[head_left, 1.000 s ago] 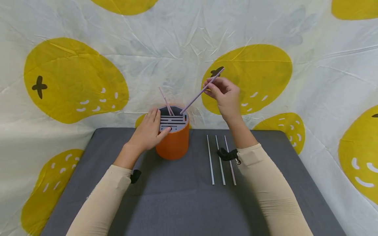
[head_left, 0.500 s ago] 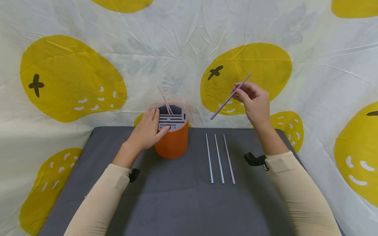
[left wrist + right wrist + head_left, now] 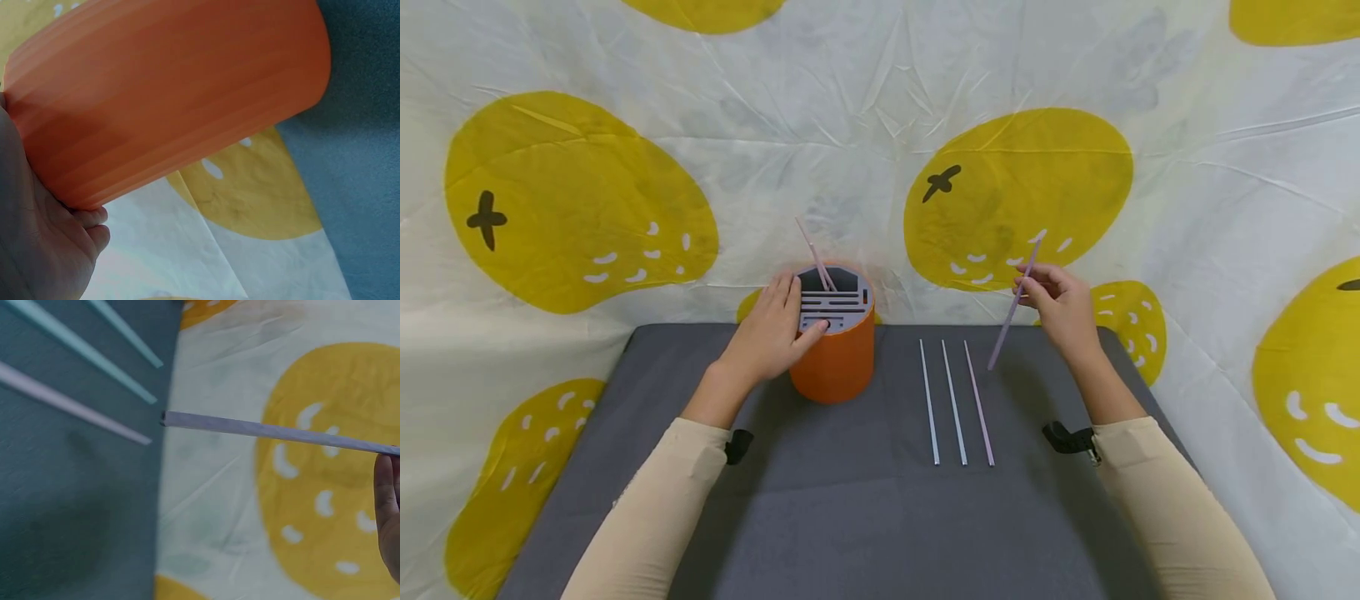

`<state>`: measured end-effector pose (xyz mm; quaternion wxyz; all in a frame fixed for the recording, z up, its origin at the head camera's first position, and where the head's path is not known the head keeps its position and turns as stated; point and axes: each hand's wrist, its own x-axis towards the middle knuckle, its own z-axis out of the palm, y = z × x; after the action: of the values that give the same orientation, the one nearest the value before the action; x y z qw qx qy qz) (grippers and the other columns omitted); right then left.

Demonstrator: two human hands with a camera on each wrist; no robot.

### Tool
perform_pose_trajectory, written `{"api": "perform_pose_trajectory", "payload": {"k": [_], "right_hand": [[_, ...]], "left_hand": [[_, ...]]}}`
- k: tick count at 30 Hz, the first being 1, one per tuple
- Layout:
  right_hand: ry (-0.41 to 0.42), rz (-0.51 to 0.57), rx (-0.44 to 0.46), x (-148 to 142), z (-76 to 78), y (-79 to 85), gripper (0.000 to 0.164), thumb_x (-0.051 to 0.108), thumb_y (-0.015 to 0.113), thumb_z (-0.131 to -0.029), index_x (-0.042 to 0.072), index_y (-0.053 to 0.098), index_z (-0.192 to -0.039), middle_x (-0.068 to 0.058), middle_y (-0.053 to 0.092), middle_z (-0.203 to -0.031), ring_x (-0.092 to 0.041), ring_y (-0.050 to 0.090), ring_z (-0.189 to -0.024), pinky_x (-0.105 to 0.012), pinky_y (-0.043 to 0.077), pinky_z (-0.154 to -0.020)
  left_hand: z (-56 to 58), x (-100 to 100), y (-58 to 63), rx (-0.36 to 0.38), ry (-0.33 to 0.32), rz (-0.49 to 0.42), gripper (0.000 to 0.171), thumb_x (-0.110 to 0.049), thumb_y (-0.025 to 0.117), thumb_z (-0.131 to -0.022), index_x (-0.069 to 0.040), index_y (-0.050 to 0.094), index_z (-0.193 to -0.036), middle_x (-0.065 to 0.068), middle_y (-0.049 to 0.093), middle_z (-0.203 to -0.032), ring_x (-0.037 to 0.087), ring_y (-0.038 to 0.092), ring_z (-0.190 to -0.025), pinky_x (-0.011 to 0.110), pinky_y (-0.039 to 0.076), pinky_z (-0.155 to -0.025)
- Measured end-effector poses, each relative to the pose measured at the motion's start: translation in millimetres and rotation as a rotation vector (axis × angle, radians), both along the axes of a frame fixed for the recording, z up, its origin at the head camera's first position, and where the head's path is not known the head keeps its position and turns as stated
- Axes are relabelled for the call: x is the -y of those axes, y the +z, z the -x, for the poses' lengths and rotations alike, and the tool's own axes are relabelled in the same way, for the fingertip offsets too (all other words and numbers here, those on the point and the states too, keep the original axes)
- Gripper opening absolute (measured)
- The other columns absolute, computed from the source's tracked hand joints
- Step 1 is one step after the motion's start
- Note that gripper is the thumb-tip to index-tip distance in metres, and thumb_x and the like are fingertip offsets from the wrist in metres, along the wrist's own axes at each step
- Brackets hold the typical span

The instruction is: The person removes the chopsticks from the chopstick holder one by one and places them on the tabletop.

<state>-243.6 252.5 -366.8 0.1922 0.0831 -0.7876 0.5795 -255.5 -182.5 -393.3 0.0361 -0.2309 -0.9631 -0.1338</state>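
Note:
In the head view, my left hand (image 3: 767, 327) rests on the left of an orange cylindrical holder (image 3: 832, 367), fingers extended along the rim and thumb on its grey slotted top (image 3: 838, 310). The holder's orange wall (image 3: 169, 94) fills much of the left wrist view. My right hand (image 3: 1060, 308) pinches a purple straw (image 3: 1013, 312) between thumb and fingers, tilted with its lower end over the table's back. Its far end shows in the right wrist view, near a row of three straws (image 3: 955, 402) lying on the table, two pale blue and one pinkish.
A few pink straws (image 3: 816, 257) lean in the holder's rear compartment. Dark grey cloth covers the table (image 3: 850, 525). Behind it hangs a white cloth (image 3: 820, 108) printed with yellow fruit.
My right hand has drawn the purple straw away from the holder, moving right and then down, and the straw now stands steeper. My left hand stays on the holder.

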Motion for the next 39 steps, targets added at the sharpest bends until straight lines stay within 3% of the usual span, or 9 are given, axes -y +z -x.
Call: {"api": "perform_pose_trajectory", "payload": {"k": [3,5,10,13,19,25,32,39], "right_hand": [[-0.018,-0.067,0.044,-4.9,-7.9,-6.1,0.027,0.001,0.064,-0.1,-0.014,0.067,-0.123,0.018,0.07,-0.087,0.001,0.071,-0.078,-0.017,0.06,-0.073],[-0.023,-0.111,0.076,-10.5,-8.6,-17.3,0.027,0.001,0.063,-0.101,-0.013,0.067,-0.124,0.012,0.071,-0.089,0.001,0.071,-0.077,-0.016,0.06,-0.072],[-0.039,-0.23,0.158,-26.6,-0.5,-58.9,0.031,0.011,0.062,-0.104,-0.006,0.068,-0.129,-0.023,0.074,-0.104,0.004,0.068,-0.079,-0.016,0.06,-0.072],[-0.036,-0.277,0.219,-28.7,-0.8,-75.5,0.033,0.015,0.061,-0.105,-0.003,0.068,-0.131,-0.03,0.071,-0.11,0.005,0.066,-0.079,-0.02,0.061,-0.074],[-0.021,-0.307,0.3,-29.0,1.1,-98.0,0.032,0.012,0.059,-0.106,-0.005,0.066,-0.131,-0.031,0.071,-0.11,0.0,0.067,-0.078,-0.014,0.058,-0.071],[-0.021,-0.339,0.352,-23.3,6.9,-114.2,0.031,0.012,0.059,-0.106,-0.006,0.067,-0.129,-0.028,0.073,-0.109,-0.012,0.07,-0.08,-0.021,0.06,-0.07],[-0.061,-0.326,0.423,-17.6,9.9,-130.0,0.032,0.012,0.065,-0.103,-0.008,0.067,-0.127,-0.028,0.074,-0.111,0.001,0.064,-0.07,-0.014,0.056,-0.065],[-0.11,-0.307,0.487,-17.1,9.4,-137.6,0.032,0.015,0.066,-0.102,-0.007,0.069,-0.126,-0.027,0.074,-0.112,-0.001,0.064,-0.066,-0.014,0.055,-0.063]], "left_hand": [[0.3,-1.2,1.0,0.003,-0.002,0.003,0.095,-0.067,0.03,-0.105,0.006,0.01,-0.163,0.026,0.005,-0.172,0.041,0.004,-0.16,0.054,0.008,-0.13],[0.2,-1.6,1.3,0.006,-0.001,0.001,0.096,-0.067,0.03,-0.105,0.006,0.01,-0.163,0.026,0.005,-0.172,0.041,0.004,-0.161,0.054,0.008,-0.131],[-0.3,0.7,0.2,0.02,0.005,-0.008,0.096,-0.068,0.029,-0.104,0.006,0.01,-0.163,0.025,0.005,-0.172,0.041,0.003,-0.161,0.054,0.008,-0.131],[-2.4,3.1,0.4,0.024,0.012,-0.011,0.096,-0.068,0.029,-0.104,0.006,0.009,-0.163,0.025,0.004,-0.172,0.041,0.002,-0.161,0.054,0.008,-0.131],[-4.4,5.8,1.1,0.025,0.01,-0.014,0.096,-0.068,0.028,-0.105,0.006,0.008,-0.163,0.026,0.003,-0.172,0.042,0.002,-0.161,0.054,0.007,-0.13],[-3.1,9.6,2.3,0.014,0.009,-0.009,0.094,-0.066,0.029,-0.106,0.007,0.008,-0.163,0.026,0.004,-0.172,0.043,0.003,-0.16,0.055,0.008,-0.13],[-3.2,11.2,3.3,0.011,0.011,-0.013,0.093,-0.062,0.031,-0.107,0.008,0.008,-0.162,0.027,0.005,-0.171,0.043,0.004,-0.16,0.055,0.009,-0.13],[-5.2,9.5,3.8,0.008,0.013,-0.015,0.092,-0.062,0.033,-0.107,0.008,0.009,-0.162,0.027,0.006,-0.171,0.043,0.006,-0.16,0.055,0.009,-0.13]]}}
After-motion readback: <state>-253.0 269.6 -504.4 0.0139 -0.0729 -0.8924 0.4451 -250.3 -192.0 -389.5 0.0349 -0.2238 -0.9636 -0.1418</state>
